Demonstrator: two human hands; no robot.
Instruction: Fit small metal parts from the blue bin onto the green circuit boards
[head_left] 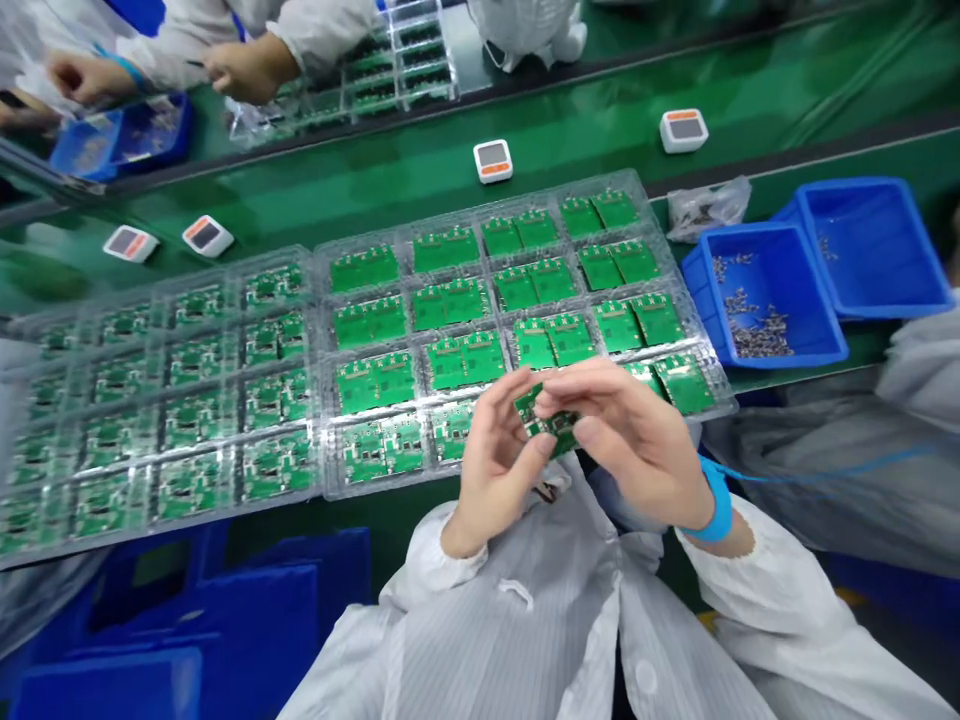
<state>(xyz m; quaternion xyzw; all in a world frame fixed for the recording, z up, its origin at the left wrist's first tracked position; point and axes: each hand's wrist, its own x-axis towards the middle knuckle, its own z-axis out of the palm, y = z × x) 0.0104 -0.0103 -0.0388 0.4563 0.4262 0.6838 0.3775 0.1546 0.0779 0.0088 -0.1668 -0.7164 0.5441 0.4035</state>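
Note:
A small green circuit board is held in front of my chest, over the near edge of a clear plastic tray. My left hand grips its left side, thumb against the near edge. Bent over the board's right side and top is my right hand, with a blue band on the wrist; its fingers and thumb close on the board and hide part of it. Rows of green boards lie in the tray's compartments. A second tray on the left holds more boards with parts on them.
Blue bins with small metal parts stand at the right, beside a clear plastic bag. White timers sit on the green ledge. Across it are another person's hands. Blue crates are below left.

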